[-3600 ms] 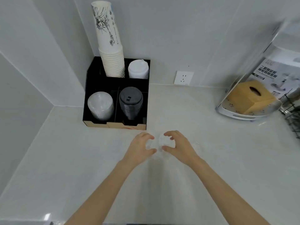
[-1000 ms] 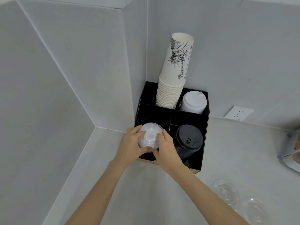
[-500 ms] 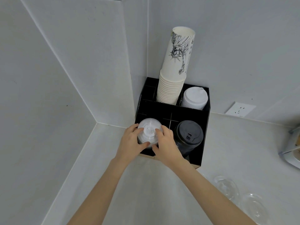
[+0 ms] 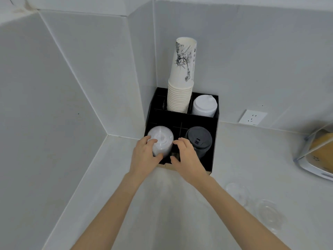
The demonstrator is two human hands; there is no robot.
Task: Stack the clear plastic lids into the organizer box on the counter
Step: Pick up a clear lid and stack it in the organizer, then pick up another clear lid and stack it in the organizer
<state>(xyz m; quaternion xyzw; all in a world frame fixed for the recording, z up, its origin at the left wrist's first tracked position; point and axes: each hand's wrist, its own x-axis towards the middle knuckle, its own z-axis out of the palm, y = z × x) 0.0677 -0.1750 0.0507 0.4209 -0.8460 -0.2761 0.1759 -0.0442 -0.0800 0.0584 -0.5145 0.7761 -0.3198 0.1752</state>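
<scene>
The black organizer box [image 4: 182,118] stands in the counter's corner. A stack of clear plastic lids [image 4: 161,141] fills its front-left compartment. My left hand [image 4: 145,156] wraps the stack's front, fingertips on the top lid and thumb low on its side. My right hand [image 4: 186,157] hovers just right of the stack, fingers spread and off the lids. Two more clear lids [image 4: 236,193] [image 4: 268,213] lie loose on the counter at the right.
Black lids [image 4: 199,139] fill the front-right compartment, white lids [image 4: 204,105] the back-right, and a tall stack of paper cups [image 4: 181,89] the back-left. A wall socket [image 4: 252,117] is to the right. A tray with a tissue box [image 4: 320,148] sits at the far right.
My right hand has let go of the clear lid stack and drawn slightly right. My left hand stays on the stack, which now sits lower in its compartment.
</scene>
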